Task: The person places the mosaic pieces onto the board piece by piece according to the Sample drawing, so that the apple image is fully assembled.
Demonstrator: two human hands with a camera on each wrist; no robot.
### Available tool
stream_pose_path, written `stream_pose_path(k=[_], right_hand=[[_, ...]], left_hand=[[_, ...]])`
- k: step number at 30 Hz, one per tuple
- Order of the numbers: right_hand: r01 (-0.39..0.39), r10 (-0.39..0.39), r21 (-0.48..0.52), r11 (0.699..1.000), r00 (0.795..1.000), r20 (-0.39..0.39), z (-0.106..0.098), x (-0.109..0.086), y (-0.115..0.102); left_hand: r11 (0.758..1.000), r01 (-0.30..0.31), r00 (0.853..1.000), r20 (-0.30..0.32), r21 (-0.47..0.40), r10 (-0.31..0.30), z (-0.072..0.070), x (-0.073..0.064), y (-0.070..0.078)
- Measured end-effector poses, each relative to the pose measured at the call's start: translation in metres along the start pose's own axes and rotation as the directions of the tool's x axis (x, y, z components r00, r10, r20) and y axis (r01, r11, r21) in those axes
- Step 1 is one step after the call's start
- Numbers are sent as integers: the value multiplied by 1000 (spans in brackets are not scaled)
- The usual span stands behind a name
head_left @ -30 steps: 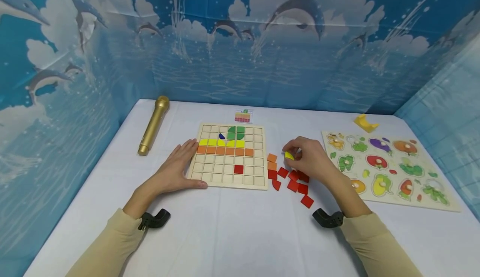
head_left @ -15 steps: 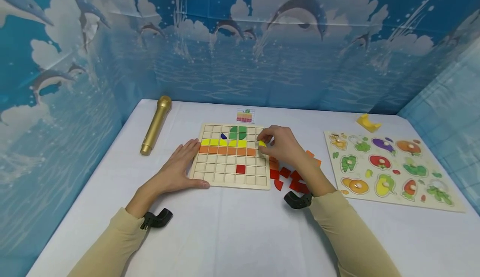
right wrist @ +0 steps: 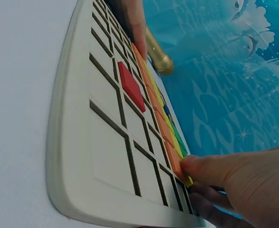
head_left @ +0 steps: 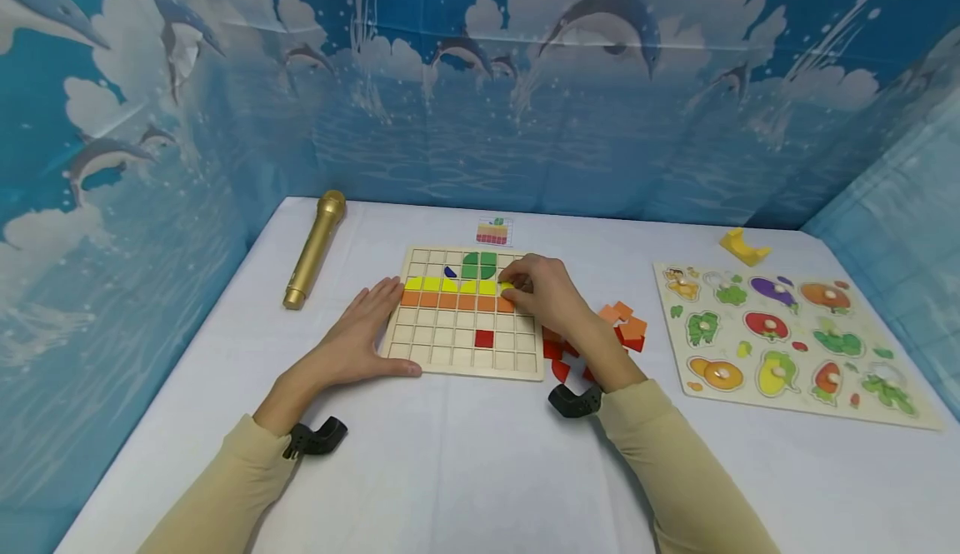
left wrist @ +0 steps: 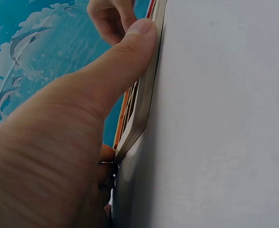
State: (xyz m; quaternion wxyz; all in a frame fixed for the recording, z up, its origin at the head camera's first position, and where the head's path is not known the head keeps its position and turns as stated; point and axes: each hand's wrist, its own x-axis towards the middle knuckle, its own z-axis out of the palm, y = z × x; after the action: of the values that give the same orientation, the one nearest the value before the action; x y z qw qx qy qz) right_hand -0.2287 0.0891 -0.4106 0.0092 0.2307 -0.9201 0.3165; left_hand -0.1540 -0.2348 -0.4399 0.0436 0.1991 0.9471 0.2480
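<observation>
A wooden grid board lies on the white table with a row of orange tiles, a row of yellow pieces, green pieces, a small blue piece and one red square. My right hand pinches a yellow piece between thumb and fingers at the right end of the yellow row, just above the orange row's end. My left hand rests with spread fingers along the board's left edge, its thumb at the near edge.
Loose red and orange pieces lie right of the board, partly under my right forearm. A vegetable puzzle board and a yellow stand are farther right. A small pattern card lies behind; a gold microphone lies left.
My right hand has carried the yellow piece leftward from the loose pile onto the board, to the end of the yellow row. My left hand has stayed at the board's edge.
</observation>
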Motion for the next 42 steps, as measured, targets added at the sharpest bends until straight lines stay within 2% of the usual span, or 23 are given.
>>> stream_pose_path(k=[9,18,27,34,42], right_hand=[[16,-16,-7,1000,1000,0,3,-2,-6],[-5,5,-12,1000,1000,24,-15,-6,-3],[-78,84,-61,995,991,106,-39,-32,16],[-99,112,-78,992,977,184,-50,-39,23],[-91,109,-114,989,982,155,-47,-38,23]], left_hand=[[1000,2,1000,1,1,-2,-1,-1,-1],[1000,5,1000,-2,8,-5,1,2,0],[1000,12,1000,2,16,-12,-1,2,0],[1000,11,1000,-2,13,-11,-1,1,0],[1000,14,1000,-3,17,-14,-2,-1,0]])
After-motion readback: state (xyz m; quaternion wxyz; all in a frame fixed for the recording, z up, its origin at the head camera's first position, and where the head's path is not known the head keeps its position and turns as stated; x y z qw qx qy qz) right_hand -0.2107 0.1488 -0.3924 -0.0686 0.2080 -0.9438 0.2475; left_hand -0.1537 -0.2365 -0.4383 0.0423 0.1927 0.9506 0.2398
